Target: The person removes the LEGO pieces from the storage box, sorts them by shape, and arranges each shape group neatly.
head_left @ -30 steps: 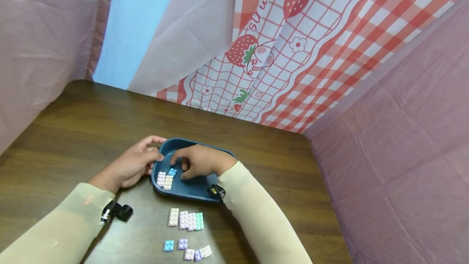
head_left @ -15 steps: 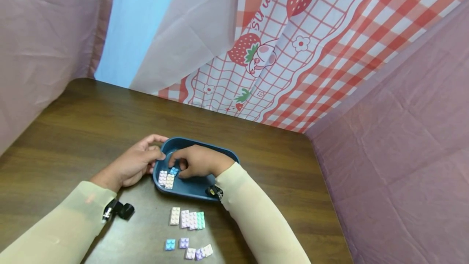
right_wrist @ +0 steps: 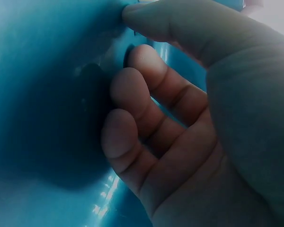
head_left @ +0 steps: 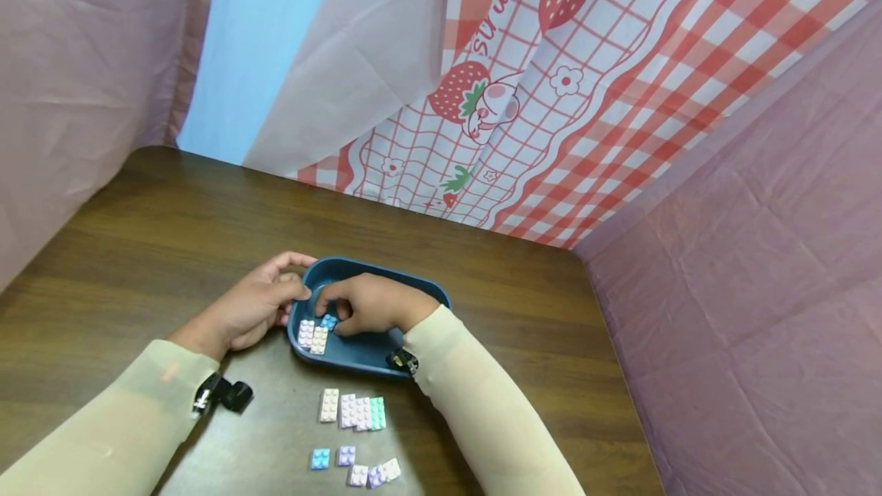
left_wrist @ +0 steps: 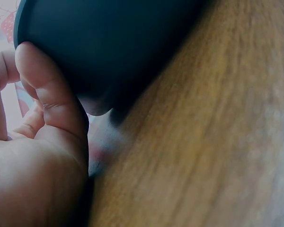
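A dark blue tray sits on the table. My left hand grips its left end, thumb over the rim; the left wrist view shows the thumb against the tray's outer wall. Reaching inside, my right hand has thumb and index finger on either side of a small blue toy brick. The right wrist view shows its other fingers curled close over the tray floor. Beside the blue brick lie a pale pink brick and a cream brick.
In front of the tray, a row has a cream brick, two pale pink bricks and a mint green brick. Nearer stand a blue square brick, a purple brick and several pale ones. Curtains surround the wooden table.
The right thumb and index finger have closed in around the blue brick, which has turned slightly. My left hand keeps its hold on the tray.
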Tool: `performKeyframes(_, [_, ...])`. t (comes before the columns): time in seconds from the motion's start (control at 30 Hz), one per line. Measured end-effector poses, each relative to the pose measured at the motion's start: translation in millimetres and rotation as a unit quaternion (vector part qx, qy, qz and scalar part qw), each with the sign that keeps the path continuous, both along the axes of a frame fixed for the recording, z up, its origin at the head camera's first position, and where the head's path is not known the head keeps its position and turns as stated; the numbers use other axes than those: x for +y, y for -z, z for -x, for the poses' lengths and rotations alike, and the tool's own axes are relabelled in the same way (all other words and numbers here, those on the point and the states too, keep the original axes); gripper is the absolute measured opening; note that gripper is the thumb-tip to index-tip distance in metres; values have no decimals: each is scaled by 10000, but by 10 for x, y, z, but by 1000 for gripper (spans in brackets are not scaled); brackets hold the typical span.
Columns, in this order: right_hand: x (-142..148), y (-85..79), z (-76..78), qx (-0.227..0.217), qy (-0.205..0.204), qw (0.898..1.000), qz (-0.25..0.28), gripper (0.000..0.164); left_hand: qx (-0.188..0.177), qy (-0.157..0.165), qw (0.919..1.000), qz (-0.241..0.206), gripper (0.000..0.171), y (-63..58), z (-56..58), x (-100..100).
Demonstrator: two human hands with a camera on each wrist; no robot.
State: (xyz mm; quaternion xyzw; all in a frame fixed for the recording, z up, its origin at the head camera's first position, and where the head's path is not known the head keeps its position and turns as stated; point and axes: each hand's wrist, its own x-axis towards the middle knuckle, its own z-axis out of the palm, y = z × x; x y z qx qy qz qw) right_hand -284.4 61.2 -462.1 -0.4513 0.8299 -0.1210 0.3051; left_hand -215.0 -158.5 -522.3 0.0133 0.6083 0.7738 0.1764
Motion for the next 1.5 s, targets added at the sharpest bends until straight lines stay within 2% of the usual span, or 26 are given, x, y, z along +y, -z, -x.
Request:
performKeyframes(0.53, [13, -25, 17, 104, -133, 9999, -2, 17, 11, 3, 10000, -48, 58, -42, 5, 9])
performKeyframes(0.8, [51, -70, 23, 68, -38, 10000, 31, 15, 3, -10, 10000, -60, 58, -47, 13, 17])
performKeyframes(1.23, [166, -291, -39, 258, 426, 9978, 428, 14, -102, 54, 9999, 14, 58, -34, -3, 23])
performKeyframes(1.5, [271, -447, -128, 338, 454, 9960, 684, 15, -118, -1, 9999, 26, 56, -23, -8, 27])
